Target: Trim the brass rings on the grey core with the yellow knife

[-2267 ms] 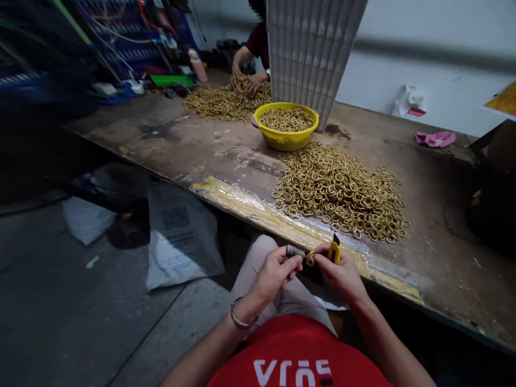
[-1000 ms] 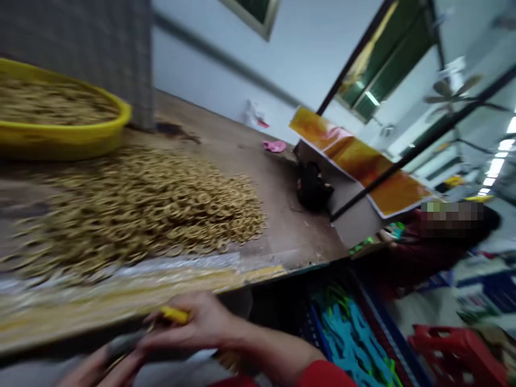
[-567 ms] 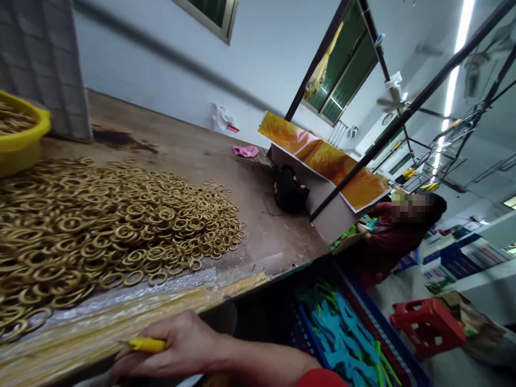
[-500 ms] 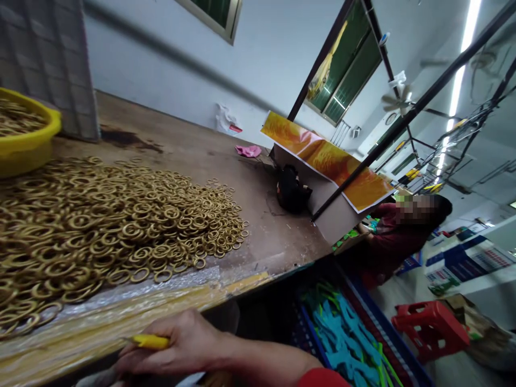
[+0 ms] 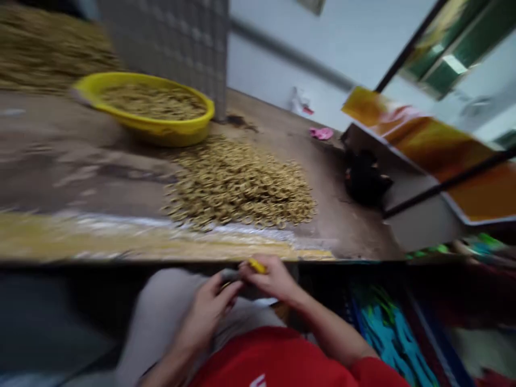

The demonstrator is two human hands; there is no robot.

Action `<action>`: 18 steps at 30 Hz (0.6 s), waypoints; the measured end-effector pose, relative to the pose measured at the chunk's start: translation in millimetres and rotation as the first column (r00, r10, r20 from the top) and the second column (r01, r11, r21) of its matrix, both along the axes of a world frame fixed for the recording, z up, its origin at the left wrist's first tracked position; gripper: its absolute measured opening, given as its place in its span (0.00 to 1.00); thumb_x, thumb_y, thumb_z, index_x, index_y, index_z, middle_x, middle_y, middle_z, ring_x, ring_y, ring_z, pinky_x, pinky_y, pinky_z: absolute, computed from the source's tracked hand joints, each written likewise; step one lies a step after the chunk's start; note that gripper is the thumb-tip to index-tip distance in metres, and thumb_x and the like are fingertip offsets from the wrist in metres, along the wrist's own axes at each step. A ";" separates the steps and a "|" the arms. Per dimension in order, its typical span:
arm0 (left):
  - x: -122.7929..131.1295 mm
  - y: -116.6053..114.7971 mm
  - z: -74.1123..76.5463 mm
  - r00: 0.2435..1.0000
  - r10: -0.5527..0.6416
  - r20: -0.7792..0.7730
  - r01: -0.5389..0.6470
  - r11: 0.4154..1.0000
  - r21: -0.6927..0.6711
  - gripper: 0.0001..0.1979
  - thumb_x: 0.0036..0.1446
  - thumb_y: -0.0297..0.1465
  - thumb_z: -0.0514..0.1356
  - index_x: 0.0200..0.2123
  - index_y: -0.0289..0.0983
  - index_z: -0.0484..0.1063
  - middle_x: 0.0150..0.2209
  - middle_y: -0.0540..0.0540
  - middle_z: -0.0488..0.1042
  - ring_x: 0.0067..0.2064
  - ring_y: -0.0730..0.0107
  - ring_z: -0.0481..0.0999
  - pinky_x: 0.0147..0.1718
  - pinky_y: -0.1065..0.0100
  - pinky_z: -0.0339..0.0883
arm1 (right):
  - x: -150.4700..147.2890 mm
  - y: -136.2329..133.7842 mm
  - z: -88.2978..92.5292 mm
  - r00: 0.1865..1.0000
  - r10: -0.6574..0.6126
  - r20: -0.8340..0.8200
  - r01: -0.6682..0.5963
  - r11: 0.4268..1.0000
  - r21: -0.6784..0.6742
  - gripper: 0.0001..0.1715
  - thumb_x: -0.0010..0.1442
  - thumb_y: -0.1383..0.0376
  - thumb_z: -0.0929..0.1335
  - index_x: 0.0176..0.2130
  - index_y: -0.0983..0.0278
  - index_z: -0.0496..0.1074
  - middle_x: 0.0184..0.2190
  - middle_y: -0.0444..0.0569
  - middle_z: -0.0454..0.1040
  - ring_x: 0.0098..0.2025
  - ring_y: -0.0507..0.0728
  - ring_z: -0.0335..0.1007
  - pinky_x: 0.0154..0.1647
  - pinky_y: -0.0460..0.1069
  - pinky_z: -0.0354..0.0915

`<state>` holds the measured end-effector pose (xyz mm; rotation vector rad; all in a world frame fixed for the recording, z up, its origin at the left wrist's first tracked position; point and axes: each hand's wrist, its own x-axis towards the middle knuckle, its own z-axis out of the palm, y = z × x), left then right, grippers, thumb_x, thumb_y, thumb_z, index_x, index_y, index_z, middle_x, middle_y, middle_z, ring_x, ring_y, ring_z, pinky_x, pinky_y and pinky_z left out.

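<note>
Above my lap, just below the table edge, my two hands meet. My right hand (image 5: pixel 272 277) is closed around a small yellow-handled tool (image 5: pixel 257 265), whose working end I cannot make out. My left hand (image 5: pixel 207 306) is pinched close beside it, with a grey covering (image 5: pixel 229 275) on a fingertip. A bit of a gold-coloured ring (image 5: pixel 226 285) seems to show between the left fingers, though blurred. Beyond my hands, a heap of gold-coloured rings (image 5: pixel 242 185) lies on the brown table (image 5: pixel 346 236).
A yellow basin (image 5: pixel 169 129) full of rings stands at the back left, before a grey ribbed panel (image 5: pixel 169 48). Another heap (image 5: pixel 52 48) lies farther left. A black object (image 5: pixel 366 180) sits by an orange printed board (image 5: pixel 435 140). Turquoise pieces (image 5: pixel 387 336) fill a crate at lower right.
My view has swung left and down, so the basin, my lap and my left hand now show. My right hand still holds the yellow-handled tool. The co-worker has left the clear view.
</note>
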<state>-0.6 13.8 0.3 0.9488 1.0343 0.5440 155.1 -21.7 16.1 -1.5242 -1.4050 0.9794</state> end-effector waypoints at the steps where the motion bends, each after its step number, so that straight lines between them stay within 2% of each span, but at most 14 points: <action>1: 2.2 -2.0 2.6 0.999 -0.006 0.043 0.007 1.000 -0.012 0.26 0.34 0.49 0.71 0.29 0.35 0.72 0.18 0.55 0.67 0.19 0.79 0.61 0.18 0.76 0.53 | 1.8 -1.4 3.1 1.000 -0.004 0.005 0.004 1.000 -0.019 0.23 0.63 0.50 0.65 0.28 0.65 0.72 0.23 0.42 0.66 0.27 0.49 0.59 0.31 0.44 0.58; 5: 5.6 -6.2 0.7 0.988 0.036 0.150 -0.028 0.998 -0.052 0.17 0.43 0.40 0.68 0.29 0.34 0.69 0.18 0.56 0.65 0.20 0.81 0.59 0.17 0.77 0.50 | 11.9 -5.3 8.6 1.000 0.025 0.017 -0.025 1.000 0.000 0.19 0.66 0.55 0.63 0.32 0.64 0.73 0.27 0.44 0.71 0.30 0.51 0.65 0.33 0.45 0.61; 8: 3.3 -11.0 -2.6 0.984 0.073 0.164 -0.065 0.997 -0.050 0.16 0.45 0.39 0.67 0.29 0.34 0.69 0.19 0.55 0.64 0.20 0.81 0.59 0.17 0.77 0.51 | 17.9 -14.2 9.3 0.976 0.036 0.215 -0.051 0.996 0.068 0.13 0.66 0.61 0.63 0.37 0.64 0.74 0.30 0.47 0.73 0.32 0.53 0.68 0.36 0.46 0.63; 10: 2.1 -13.3 -3.1 0.983 0.082 0.165 -0.076 0.996 -0.042 0.16 0.46 0.39 0.67 0.30 0.34 0.69 0.20 0.55 0.65 0.20 0.80 0.60 0.17 0.77 0.52 | 20.1 -21.1 8.7 0.909 0.064 0.412 -0.109 0.990 0.086 0.10 0.63 0.68 0.64 0.41 0.64 0.74 0.33 0.49 0.74 0.34 0.54 0.70 0.37 0.47 0.63; 13: 2.1 -14.7 -1.5 0.982 0.079 0.169 -0.076 0.997 -0.024 0.16 0.48 0.40 0.67 0.31 0.34 0.69 0.20 0.55 0.65 0.20 0.81 0.59 0.18 0.77 0.52 | 18.7 -28.8 8.2 0.760 0.119 0.639 -0.170 0.985 0.020 0.16 0.57 0.74 0.64 0.44 0.63 0.73 0.36 0.50 0.75 0.35 0.55 0.71 0.37 0.47 0.63; 15: 2.5 -15.2 -0.8 0.982 0.075 0.172 -0.074 0.997 -0.011 0.16 0.48 0.41 0.66 0.31 0.33 0.69 0.20 0.55 0.64 0.20 0.81 0.58 0.18 0.77 0.51 | 15.1 -31.6 8.7 0.683 0.134 0.718 -0.165 0.986 -0.027 0.15 0.56 0.74 0.65 0.43 0.63 0.73 0.36 0.49 0.75 0.34 0.54 0.71 0.35 0.46 0.62; 18: 1.7 -16.2 -2.6 0.987 0.078 0.143 -0.080 0.997 0.007 0.16 0.49 0.40 0.65 0.31 0.33 0.69 0.20 0.55 0.64 0.20 0.81 0.58 0.18 0.77 0.52 | 10.3 -32.4 8.4 0.624 0.124 0.772 -0.146 0.988 -0.040 0.12 0.58 0.73 0.65 0.41 0.63 0.73 0.34 0.48 0.75 0.32 0.54 0.71 0.32 0.46 0.61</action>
